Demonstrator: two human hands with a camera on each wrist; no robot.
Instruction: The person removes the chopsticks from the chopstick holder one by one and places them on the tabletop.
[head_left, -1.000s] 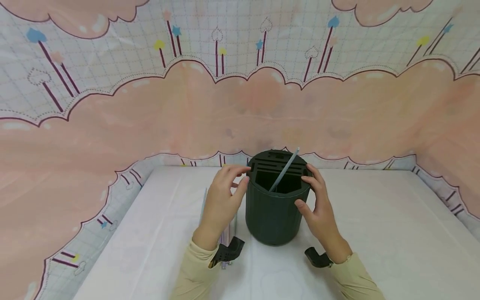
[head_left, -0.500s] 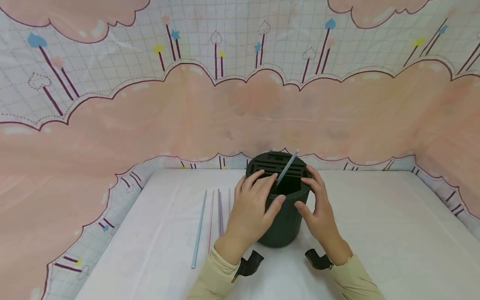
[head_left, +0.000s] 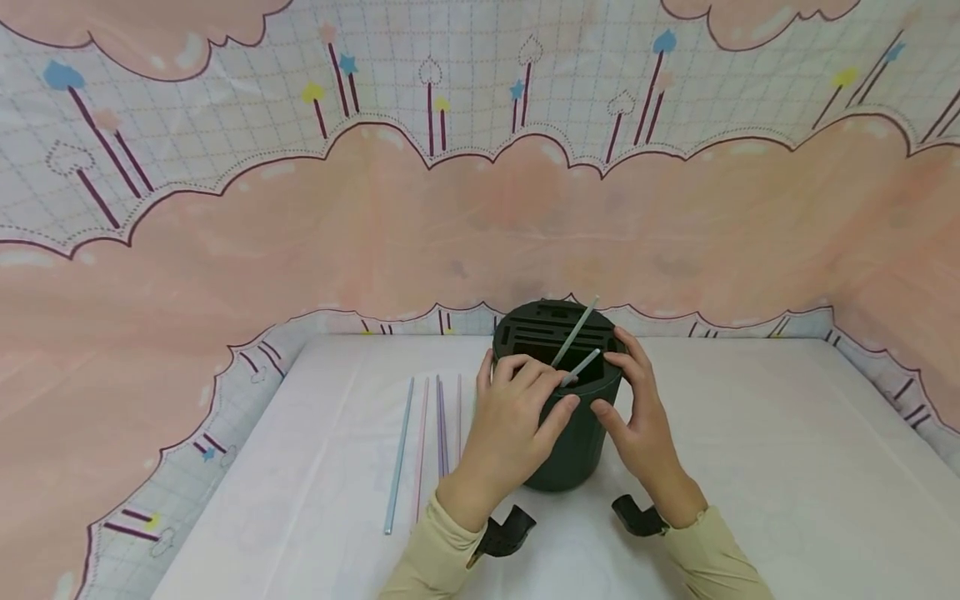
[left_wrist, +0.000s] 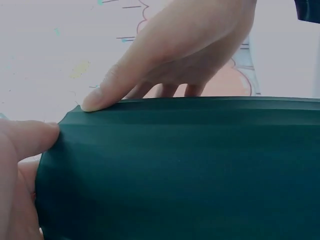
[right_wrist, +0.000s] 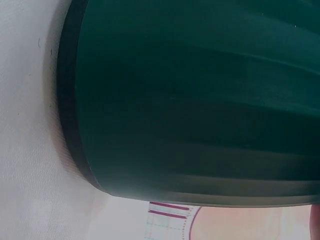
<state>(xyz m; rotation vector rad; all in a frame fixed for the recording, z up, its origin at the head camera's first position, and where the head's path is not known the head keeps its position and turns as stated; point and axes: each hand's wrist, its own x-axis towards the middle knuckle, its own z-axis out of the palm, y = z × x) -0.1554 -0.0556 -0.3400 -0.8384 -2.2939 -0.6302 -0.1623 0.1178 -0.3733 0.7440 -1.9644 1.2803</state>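
Note:
A dark green round holder point(head_left: 562, 450) with a slotted top stands on the white table. One pale straw point(head_left: 579, 323) leans out of its opening. My left hand point(head_left: 513, 421) lies over the near rim, and its fingertips pinch a second pale straw point(head_left: 587, 362) above the opening. My right hand point(head_left: 637, 417) grips the holder's right side, thumb on the near wall and fingers on the rim. The left wrist view shows the holder's wall point(left_wrist: 190, 170) close up with fingers on its rim. Only the green wall point(right_wrist: 200, 100) and the table show in the right wrist view.
Several thin straws lie side by side on the table left of the holder: a blue one point(head_left: 397, 454), a pink one point(head_left: 422, 442) and a purple one point(head_left: 441, 421). A pink cloud-patterned backdrop point(head_left: 480, 208) walls in the table on three sides.
My left hand moved from the holder's left side over to its rim. A second pale straw now shows at its fingertips above the opening. The right hand stayed on the holder.

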